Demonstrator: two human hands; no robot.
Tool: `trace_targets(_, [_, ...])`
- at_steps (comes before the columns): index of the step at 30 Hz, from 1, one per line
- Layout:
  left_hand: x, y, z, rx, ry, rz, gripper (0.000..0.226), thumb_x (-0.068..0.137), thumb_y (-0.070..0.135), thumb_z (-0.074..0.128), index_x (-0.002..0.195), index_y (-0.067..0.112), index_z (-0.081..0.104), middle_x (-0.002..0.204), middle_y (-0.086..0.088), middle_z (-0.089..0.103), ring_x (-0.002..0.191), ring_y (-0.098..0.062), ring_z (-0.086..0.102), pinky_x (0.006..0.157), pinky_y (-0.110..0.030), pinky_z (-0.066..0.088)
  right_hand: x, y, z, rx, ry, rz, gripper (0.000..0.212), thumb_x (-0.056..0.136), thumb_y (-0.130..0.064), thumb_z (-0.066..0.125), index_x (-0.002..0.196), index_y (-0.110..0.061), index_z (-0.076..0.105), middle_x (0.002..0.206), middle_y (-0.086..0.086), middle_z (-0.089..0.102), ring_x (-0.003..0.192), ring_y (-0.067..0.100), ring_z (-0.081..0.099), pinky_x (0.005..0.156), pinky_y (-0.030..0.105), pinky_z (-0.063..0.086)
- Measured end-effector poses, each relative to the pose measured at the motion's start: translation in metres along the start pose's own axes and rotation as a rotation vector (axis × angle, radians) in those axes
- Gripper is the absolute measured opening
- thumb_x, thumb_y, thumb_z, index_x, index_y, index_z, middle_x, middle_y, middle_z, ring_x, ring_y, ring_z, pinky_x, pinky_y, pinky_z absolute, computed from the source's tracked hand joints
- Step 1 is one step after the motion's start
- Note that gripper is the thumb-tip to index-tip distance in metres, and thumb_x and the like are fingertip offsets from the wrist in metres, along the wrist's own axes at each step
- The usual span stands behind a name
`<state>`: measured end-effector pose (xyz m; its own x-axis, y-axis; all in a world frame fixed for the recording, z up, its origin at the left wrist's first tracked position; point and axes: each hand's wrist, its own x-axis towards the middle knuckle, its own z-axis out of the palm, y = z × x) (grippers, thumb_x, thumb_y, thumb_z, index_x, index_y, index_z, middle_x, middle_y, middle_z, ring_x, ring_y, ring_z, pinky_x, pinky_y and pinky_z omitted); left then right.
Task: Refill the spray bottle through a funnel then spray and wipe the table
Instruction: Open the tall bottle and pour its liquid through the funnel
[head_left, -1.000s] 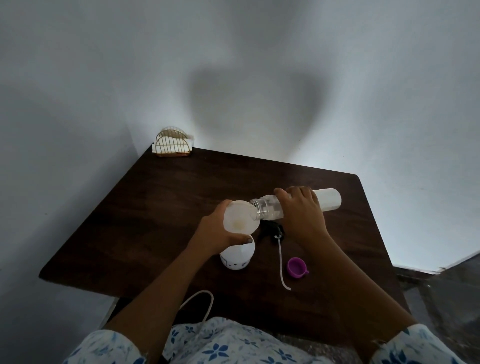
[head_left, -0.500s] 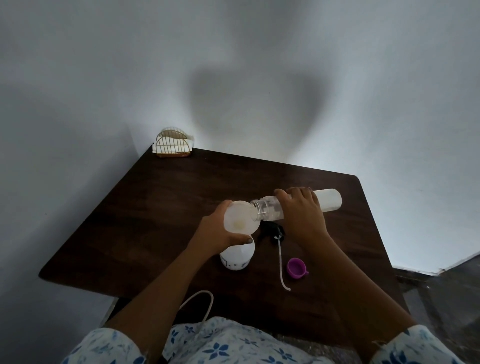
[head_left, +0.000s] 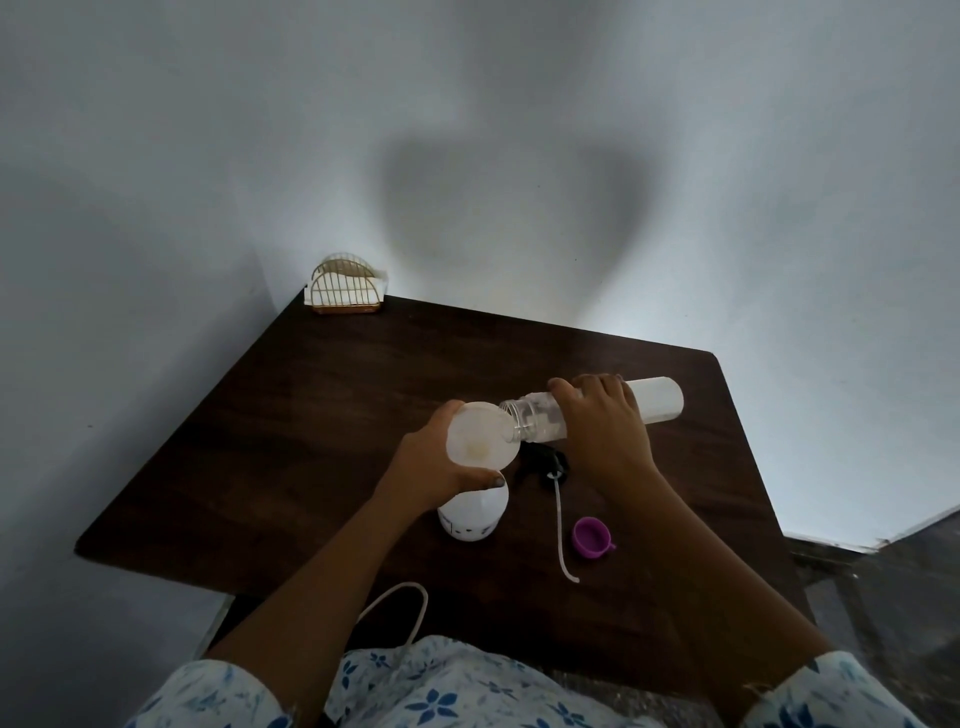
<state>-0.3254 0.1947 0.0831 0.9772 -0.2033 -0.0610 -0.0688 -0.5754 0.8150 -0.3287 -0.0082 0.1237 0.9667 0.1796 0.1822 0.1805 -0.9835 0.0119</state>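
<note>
Nothing has moved: left hand (head_left: 421, 467) grips the funnel (head_left: 480, 441) to steady it on the spray bottle (head_left: 472, 517), while right hand (head_left: 605, 426) clasps the tipped bottle (head_left: 657, 400) to pour.

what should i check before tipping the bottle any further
1. Funnel seated on the spray bottle: ok, it sits over the bottle's top and the left hand grips its rim.
2. Refill bottle mouth over the funnel: ok, the mouth reaches past the rim.
3. Grip on the refill bottle: ok, the right hand wraps its middle.
4. Level in the spray bottle: cannot tell, its wall is white and opaque.
5. Liquid flowing: cannot tell, too small to see.
6. Spray head at hand for refitting: ok, it lies on the table beside the spray bottle.
</note>
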Motion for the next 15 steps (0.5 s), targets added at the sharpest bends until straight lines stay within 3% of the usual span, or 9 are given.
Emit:
trace_targets(10, [-0.0021, 0.0015, -0.0012, 0.0, 0.003, 0.0, 0.089, 0.059, 0.037, 0.083, 0.132, 0.031, 0.032, 0.114, 0.011, 0.044, 0.104, -0.011, 0.044, 0.08, -0.027, 0.041, 0.0013, 0.0, 0.0027, -0.005, 0.001, 0.006, 0.065, 0.075, -0.025, 0.073, 0.132, -0.02, 0.043, 0.129, 0.012, 0.051, 0.123, 0.031, 0.041, 0.109, 0.046, 0.029])
trace_targets(15, [-0.002, 0.0004, -0.0011, 0.0, -0.004, -0.019, 0.092, 0.058, 0.039, 0.083, 0.133, 0.031, 0.031, 0.124, 0.004, 0.048, 0.107, -0.014, 0.047, 0.083, -0.03, 0.045, 0.0017, 0.0004, 0.0035, -0.005, 0.012, 0.003, 0.064, 0.074, -0.027, 0.074, 0.131, -0.02, 0.044, 0.128, 0.012, 0.052, 0.122, 0.031, 0.042, 0.108, 0.046, 0.03])
